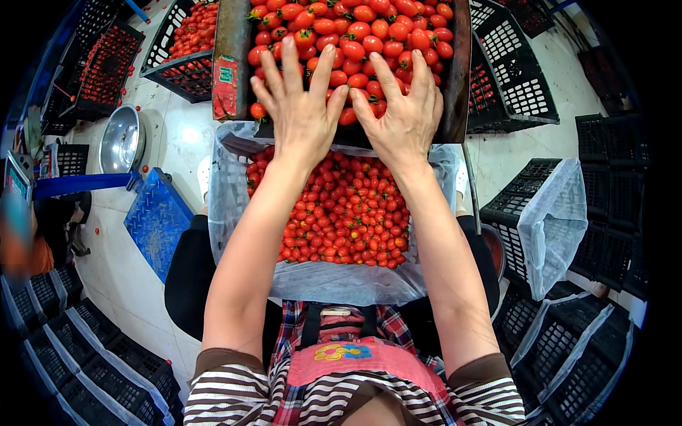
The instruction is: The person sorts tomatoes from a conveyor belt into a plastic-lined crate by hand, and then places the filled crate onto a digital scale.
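Both of my arms reach forward over a chute (pixel 451 117) heaped with red cherry tomatoes (pixel 355 32). My left hand (pixel 298 106) lies with fingers spread on the near part of the heap. Beside it my right hand (pixel 403 113) rests the same way, its thumb close to the left thumb. Neither hand grips a tomato. Under my forearms and below the chute's near edge stands a crate lined with a translucent plastic sheet (pixel 334 280). It holds many smaller-looking cherry tomatoes (pixel 341 213).
A blue platform scale (pixel 160 220) and a metal bowl (pixel 122 140) are on the floor at left. Black crates of tomatoes (pixel 188 67) flank the chute. At right stands a lined black crate (pixel 529 220); stacked crates (pixel 106 355) fill both lower sides.
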Tool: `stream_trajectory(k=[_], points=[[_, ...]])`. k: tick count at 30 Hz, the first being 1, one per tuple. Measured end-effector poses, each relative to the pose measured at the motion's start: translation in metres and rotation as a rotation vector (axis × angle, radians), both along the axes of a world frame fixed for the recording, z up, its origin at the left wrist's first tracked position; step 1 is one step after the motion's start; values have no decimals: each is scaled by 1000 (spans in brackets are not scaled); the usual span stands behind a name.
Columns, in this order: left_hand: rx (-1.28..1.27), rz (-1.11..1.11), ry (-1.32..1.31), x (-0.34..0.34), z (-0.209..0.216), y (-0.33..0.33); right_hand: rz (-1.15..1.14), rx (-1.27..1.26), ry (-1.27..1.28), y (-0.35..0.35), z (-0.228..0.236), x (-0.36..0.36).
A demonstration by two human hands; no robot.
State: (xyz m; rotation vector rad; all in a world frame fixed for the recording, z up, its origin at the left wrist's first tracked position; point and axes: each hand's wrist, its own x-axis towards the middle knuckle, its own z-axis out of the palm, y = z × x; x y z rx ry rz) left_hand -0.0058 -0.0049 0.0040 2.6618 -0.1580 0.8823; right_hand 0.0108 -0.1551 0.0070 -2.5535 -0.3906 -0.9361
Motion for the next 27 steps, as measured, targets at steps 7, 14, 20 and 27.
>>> stream_trajectory(k=[7, 14, 20, 27], points=[[-84, -252, 833, -156, -83, -26, -24, -59, 6, 0, 1, -1], [-261, -331, 1242, -186, -188, -31, -11, -41, 51, 7, 6, -4], [-220, -597, 1922, -136, -88, 44, -27, -35, 86, 4, 7, -7], [-970, -473, 697, -49, 113, 199, -1, -29, 79, 10, 5, -7]])
